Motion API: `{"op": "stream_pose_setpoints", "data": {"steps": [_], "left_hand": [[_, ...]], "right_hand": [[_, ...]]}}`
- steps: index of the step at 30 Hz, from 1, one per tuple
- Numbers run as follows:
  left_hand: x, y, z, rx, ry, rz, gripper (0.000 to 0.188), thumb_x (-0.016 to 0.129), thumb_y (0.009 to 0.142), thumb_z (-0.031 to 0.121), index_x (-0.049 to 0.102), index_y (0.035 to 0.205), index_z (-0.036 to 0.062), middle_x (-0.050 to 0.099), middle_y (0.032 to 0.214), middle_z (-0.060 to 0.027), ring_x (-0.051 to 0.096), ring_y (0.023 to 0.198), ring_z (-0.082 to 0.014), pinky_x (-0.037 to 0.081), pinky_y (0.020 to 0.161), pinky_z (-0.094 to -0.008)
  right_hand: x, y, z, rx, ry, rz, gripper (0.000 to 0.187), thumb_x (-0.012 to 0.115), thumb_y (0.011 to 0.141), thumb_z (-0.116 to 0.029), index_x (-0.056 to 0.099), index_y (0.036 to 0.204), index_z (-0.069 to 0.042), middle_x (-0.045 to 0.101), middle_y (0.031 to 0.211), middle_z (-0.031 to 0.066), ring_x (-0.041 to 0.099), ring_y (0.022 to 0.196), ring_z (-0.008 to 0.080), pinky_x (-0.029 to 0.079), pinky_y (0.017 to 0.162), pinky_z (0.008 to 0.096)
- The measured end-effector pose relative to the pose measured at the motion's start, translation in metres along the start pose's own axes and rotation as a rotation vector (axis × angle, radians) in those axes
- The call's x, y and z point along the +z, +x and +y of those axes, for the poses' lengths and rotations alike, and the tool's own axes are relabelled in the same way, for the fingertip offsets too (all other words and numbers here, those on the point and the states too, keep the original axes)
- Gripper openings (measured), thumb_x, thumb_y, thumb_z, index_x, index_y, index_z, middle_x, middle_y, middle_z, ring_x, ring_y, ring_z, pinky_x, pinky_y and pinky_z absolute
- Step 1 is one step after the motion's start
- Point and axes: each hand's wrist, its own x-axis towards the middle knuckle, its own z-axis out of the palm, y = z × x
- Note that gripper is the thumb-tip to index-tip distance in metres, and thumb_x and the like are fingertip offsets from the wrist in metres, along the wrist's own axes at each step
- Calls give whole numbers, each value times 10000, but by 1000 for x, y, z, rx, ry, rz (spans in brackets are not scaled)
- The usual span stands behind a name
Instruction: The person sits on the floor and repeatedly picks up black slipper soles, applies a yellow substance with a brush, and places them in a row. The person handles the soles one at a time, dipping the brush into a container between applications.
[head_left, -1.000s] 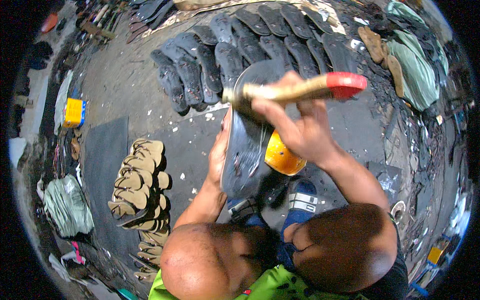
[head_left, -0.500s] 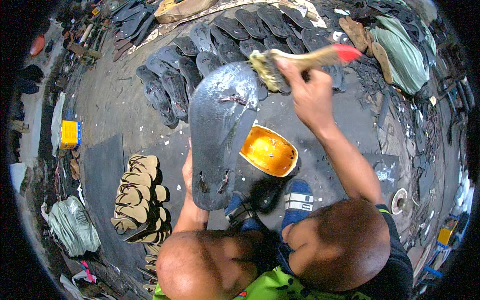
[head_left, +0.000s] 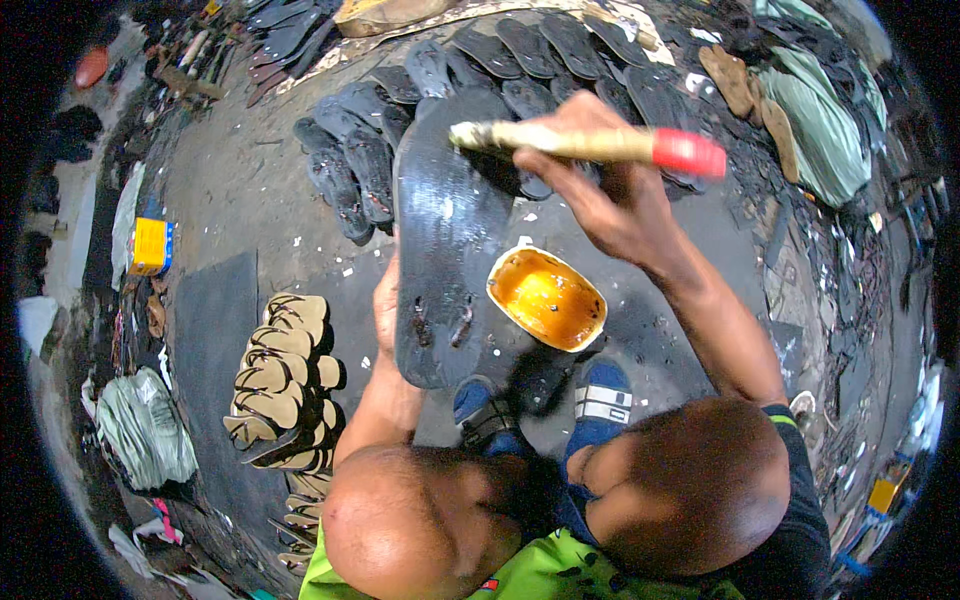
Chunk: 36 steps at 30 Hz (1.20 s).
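Observation:
Up in front of me is a black sandal sole (head_left: 440, 270), its flat face wet and shiny in the middle. My left hand (head_left: 386, 305) grips it from the left edge, with most of the fingers hidden behind it. A brush (head_left: 600, 143) with a pale wooden handle and red end is in my right hand (head_left: 600, 185), fingers closed round it. Its bristles touch the sole's upper part. Below and to the right, a cut-open plastic container (head_left: 548, 298) holds amber, glue-like liquid on the floor.
Rows of black soles (head_left: 530, 50) lie on the floor beyond the held one. A stack of tan sandals (head_left: 275, 380) stands at left, near a yellow-and-blue box (head_left: 150, 247). Pale green sacks (head_left: 815, 130) lie far right, amid scraps. My feet in blue socks and sandals (head_left: 603, 400) flank the near floor.
The brush has swung from beside the sole's upper right edge onto its face. The wet streaks there look spread out, and the sole has shifted slightly up and right.

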Motion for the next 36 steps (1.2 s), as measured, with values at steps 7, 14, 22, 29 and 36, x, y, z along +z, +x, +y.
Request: {"op": "stream_pose_setpoints", "data": {"steps": [7,14,22,29,36], "left_hand": [[-13,31,8,25,-286,-108,424,383,1037,329,576,1241,12,648,1181,-169,669,1004,-286,569,853,-426],[5,36,1,-167,-521,-269,432,366,1038,311,567,1250,-8,640,1198,-167,647,1059,-277,523,949,-420],[-16,42,17,-140,-430,-187,471,389,1030,367,532,1299,8,637,1195,-197,687,961,-302,579,830,-441],[-10,44,1,-203,-423,-185,453,356,1042,314,528,1288,-24,647,1165,-197,685,964,-281,577,835,-421],[-21,18,-17,-186,-255,-191,430,360,1043,299,421,1416,92,533,1347,-136,521,1246,-224,447,1038,-419]], "right_hand": [[53,-84,-44,-163,23,-303,217,763,751,-192,686,950,-155,650,838,-3,595,735,181,404,638,349],[43,-19,-23,181,90,96,13,660,875,-48,652,882,-41,631,740,55,614,692,177,508,652,321],[49,-74,-51,-146,49,-363,108,766,771,-115,715,861,-80,710,856,43,658,768,169,488,687,316],[58,-50,-42,-217,-34,-413,161,698,753,-163,665,888,-80,601,775,54,586,684,207,434,579,338],[56,-17,-25,45,42,8,137,716,838,-157,706,923,-51,682,765,111,634,638,252,485,588,353]]}}
